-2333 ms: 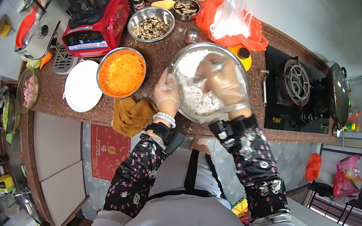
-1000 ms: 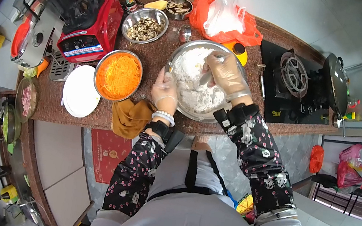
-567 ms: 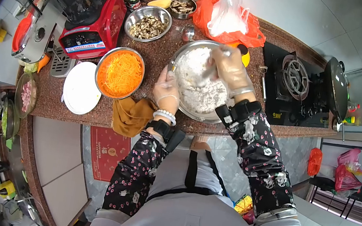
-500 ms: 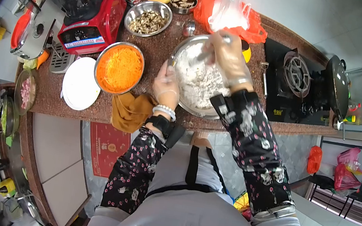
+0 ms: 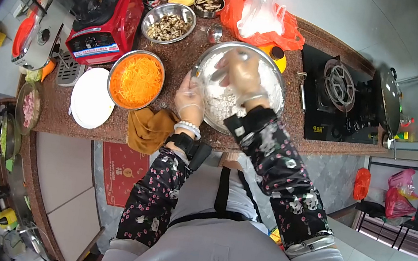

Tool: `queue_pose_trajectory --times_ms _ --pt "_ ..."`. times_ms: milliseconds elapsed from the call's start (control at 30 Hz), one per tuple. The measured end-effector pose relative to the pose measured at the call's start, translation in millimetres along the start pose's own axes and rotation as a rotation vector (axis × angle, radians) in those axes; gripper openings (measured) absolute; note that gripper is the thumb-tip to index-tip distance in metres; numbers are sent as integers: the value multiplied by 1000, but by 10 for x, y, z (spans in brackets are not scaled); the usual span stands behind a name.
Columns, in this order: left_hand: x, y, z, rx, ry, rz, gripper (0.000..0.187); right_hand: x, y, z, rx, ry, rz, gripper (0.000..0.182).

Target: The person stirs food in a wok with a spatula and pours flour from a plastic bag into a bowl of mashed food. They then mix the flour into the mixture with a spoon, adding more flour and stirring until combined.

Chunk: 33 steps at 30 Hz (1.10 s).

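Observation:
A large steel bowl (image 5: 276, 105) of white flour (image 5: 270, 83), lumpy in its lower part, stands on the speckled brown counter. My left hand (image 5: 191, 98), in a clear glove, grips the bowl's left rim. Over the flour, my right hand (image 5: 244, 73), also gloved, is closed round a utensil whose round handle end shows at the fist; its lower part is smeared by motion. Left of the bowl are a steel bowl of shredded orange vegetable (image 5: 136, 81) and, farther back, a bowl of chopped brown pieces (image 5: 169, 26).
A white plate (image 5: 93, 98), a brown cloth (image 5: 151, 128) and a red blender (image 5: 108, 29) are at the left. Behind the flour bowl lie red and clear bags (image 5: 262, 19) and a small steel cup (image 5: 215, 33). A gas stove (image 5: 339, 90) is at the right.
My right hand has moved left and down over the flour, uncovering the bowl's right side and a yellow object behind it. My left hand stays at the rim.

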<state>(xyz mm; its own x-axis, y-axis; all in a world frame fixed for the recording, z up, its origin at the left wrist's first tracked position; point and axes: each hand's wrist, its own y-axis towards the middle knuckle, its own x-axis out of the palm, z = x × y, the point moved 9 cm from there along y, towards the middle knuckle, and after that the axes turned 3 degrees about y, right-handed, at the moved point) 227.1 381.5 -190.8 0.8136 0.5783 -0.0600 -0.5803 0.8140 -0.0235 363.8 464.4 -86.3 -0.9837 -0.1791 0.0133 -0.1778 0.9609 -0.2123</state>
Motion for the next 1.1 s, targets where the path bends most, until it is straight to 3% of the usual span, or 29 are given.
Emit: queue_pose_trajectory --times_ms 200,333,400,500,533,600,633,733,767,800,867,967,1033,1100 --pt "1 -43 53 -9 0 -1 35 -237 -616 217 85 -139 -106 20" --pt "8 -35 -85 64 -30 42 35 -456 -957 46 -16 71 -211 25" --pt "15 -39 -100 7 -39 31 35 -654 -1125 -37 30 84 -145 22" --pt "36 -91 35 -124 -193 6 34 -910 -1279 130 283 -342 -164 20" --pt "64 -119 50 -175 -267 -8 35 -869 -1261 20 102 -670 -165 20" --pt "76 -73 -20 -93 -210 -29 35 -544 -1261 -79 -279 -1322 -160 22" --pt "79 -57 -57 -53 -183 -36 35 -419 -1172 85 -240 -1393 -159 33" --pt "62 -27 -63 25 -135 -34 35 -163 -948 297 -264 -1553 -357 34" --pt "55 -23 -73 33 -111 -33 35 -249 -988 30 -489 -1329 -262 32" --pt "49 -23 -85 37 -92 -27 35 -258 -1011 -215 -268 -1500 -276 29" --pt "60 -21 -115 19 -124 -15 35 -410 -1131 -550 -245 -1517 -332 29" --pt "56 -25 -127 1 -175 4 35 -510 -1295 -423 -173 -1465 -580 36" --pt "23 -23 -27 45 -92 22 35 -403 -1242 39 -159 -1541 -501 40" --pt "18 -40 -13 -41 -75 31 33 -259 -1089 372 -115 -1595 -404 43"
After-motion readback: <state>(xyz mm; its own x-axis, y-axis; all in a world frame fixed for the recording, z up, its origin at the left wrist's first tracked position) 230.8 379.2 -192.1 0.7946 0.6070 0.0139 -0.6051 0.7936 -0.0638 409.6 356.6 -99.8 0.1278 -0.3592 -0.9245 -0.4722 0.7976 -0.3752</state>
